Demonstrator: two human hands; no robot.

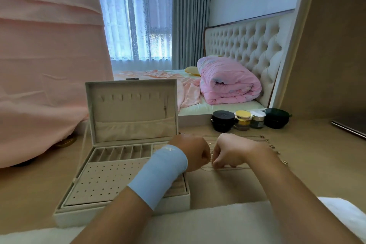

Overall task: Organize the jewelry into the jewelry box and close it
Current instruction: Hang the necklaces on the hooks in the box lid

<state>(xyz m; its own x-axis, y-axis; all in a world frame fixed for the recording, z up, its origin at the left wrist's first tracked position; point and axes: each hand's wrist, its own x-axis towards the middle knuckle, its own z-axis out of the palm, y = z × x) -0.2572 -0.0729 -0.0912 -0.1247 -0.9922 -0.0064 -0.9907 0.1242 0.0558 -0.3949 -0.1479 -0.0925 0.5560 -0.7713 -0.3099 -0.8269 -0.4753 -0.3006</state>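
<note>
Currently: thin gold chain necklace (233,169), on the tan tabletop (309,176) just right of the open cream velvet jewelry box (118,214); left hand (195,152) and right hand (231,152) pinch it, fingers curled. Risk: lifted carelessly, fine links likely knot or snag the other gold necklaces (273,146) farther right.

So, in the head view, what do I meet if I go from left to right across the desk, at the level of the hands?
Open jewelry box → left hand → right hand → gold chains lying on the desk.
</note>
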